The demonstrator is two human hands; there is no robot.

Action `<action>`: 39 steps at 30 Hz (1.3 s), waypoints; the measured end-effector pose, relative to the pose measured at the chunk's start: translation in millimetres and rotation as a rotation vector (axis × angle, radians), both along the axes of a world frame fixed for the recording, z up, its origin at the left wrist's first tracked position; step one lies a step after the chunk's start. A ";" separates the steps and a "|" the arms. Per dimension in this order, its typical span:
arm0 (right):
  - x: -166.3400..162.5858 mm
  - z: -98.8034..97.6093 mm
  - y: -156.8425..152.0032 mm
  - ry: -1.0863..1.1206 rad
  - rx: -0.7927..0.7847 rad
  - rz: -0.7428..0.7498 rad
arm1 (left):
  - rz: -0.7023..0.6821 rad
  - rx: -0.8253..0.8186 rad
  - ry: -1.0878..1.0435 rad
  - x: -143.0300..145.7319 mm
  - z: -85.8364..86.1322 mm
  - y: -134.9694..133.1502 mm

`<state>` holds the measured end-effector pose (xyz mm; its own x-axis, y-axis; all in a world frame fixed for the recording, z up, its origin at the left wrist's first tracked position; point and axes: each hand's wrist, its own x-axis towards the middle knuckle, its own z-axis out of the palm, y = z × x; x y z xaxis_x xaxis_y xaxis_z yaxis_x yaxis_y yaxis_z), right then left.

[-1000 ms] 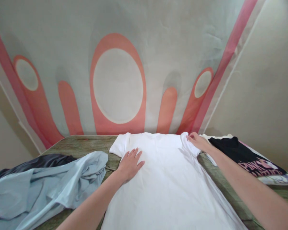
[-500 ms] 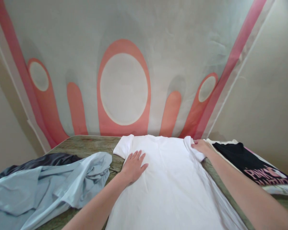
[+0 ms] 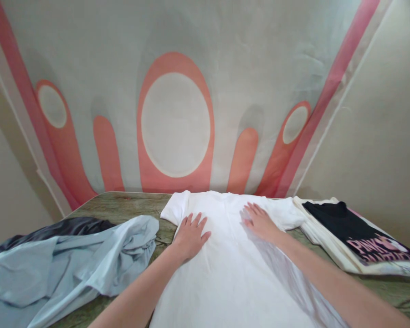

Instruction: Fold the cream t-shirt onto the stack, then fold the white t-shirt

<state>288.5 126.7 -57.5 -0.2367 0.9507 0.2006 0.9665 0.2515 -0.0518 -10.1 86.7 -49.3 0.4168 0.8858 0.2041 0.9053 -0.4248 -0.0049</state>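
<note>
A white T-shirt [image 3: 222, 273] lies spread on the wooden table, its collar end at the far edge and both short sleeves out to the sides. My left hand [image 3: 190, 238] rests flat on the shirt's left chest, fingers spread. Over the right chest is my right hand [image 3: 260, 222], fingers stretched out and slightly blurred, with a shadow beneath; whether it touches the cloth I cannot tell. Neither hand grips anything. The right sleeve lies extended, its end reaching the folded clothes. The shirt's lower hem is out of view.
On the left, a crumpled light-blue garment [image 3: 89, 259] and a dark one [image 3: 78, 224] lie on the table [image 3: 130, 203]. To the right is a stack of folded shirts, topped by a black printed T-shirt [image 3: 341, 223]. A wall covering [image 3: 287, 54] with coral shapes rises behind.
My right hand has let go of the right sleeve and moved left over the shirt's chest. That sleeve now lies stretched outward. My left hand has stayed in place.
</note>
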 end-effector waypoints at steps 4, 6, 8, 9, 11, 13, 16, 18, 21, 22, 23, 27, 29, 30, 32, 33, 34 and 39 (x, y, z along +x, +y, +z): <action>0.3 -17.1 -26.2 0.001 -0.137 0.124 | 0.002 -0.004 0.007 0.1 -0.9 0.9; 28.4 -19.6 -29.6 -0.039 -0.133 0.039 | 0.006 -0.007 0.007 0.9 -1.1 1.6; 60.7 -20.2 -28.9 -0.096 -0.118 -0.060 | 0.012 -0.007 0.007 1.8 -1.5 2.1; 74.1 -20.3 -28.4 -0.121 -0.111 -0.102 | 0.015 -0.007 0.008 2.3 -1.9 2.3; 88.7 -20.5 -28.9 -0.162 -0.098 -0.175 | 0.018 -0.008 0.008 3.0 -2.8 1.9; 84.3 -21.1 -32.7 -0.186 -0.046 -0.226 | 0.017 -0.012 0.000 3.2 -3.7 0.8; 53.4 -21.1 -43.2 -0.165 0.000 -0.106 | 0.006 -0.019 -0.046 2.5 -3.1 -1.3; 31.0 -18.3 -49.1 -0.137 -0.036 -0.031 | -0.021 -0.031 -0.100 0.5 0.0 -0.8; 8.6 -8.0 -48.2 -0.180 -0.017 -0.186 | -0.026 -0.061 -0.237 -7.0 9.3 6.2; 2.7 -3.6 -44.9 -0.207 0.011 -0.237 | 0.011 -0.054 -0.296 -11.2 13.0 10.3; -4.0 0.8 -40.3 -0.222 0.026 -0.252 | 0.068 -0.038 -0.354 -16.5 16.6 14.9; -49.0 12.5 -15.9 -0.114 -0.077 -0.090 | 0.379 0.021 -0.470 -43.2 23.8 34.1; -78.5 14.8 -1.9 -0.054 -0.139 -0.015 | 0.508 -0.003 -0.486 -54.9 21.7 40.8; -92.1 15.4 5.4 -0.034 -0.161 0.005 | 0.549 -0.017 -0.494 -59.3 19.8 43.1; -113.1 15.2 20.6 -0.001 -0.196 -0.012 | 0.585 -0.040 -0.504 -64.5 15.4 45.8; -120.0 14.1 28.1 0.015 -0.210 -0.047 | 0.590 -0.042 -0.508 -65.8 13.5 46.5; -124.4 12.2 35.0 0.029 -0.222 -0.088 | 0.596 -0.040 -0.529 -66.6 12.1 47.1; -124.0 -5.8 53.1 0.076 -0.192 -0.180 | 0.602 -0.112 -1.129 -71.0 11.9 54.4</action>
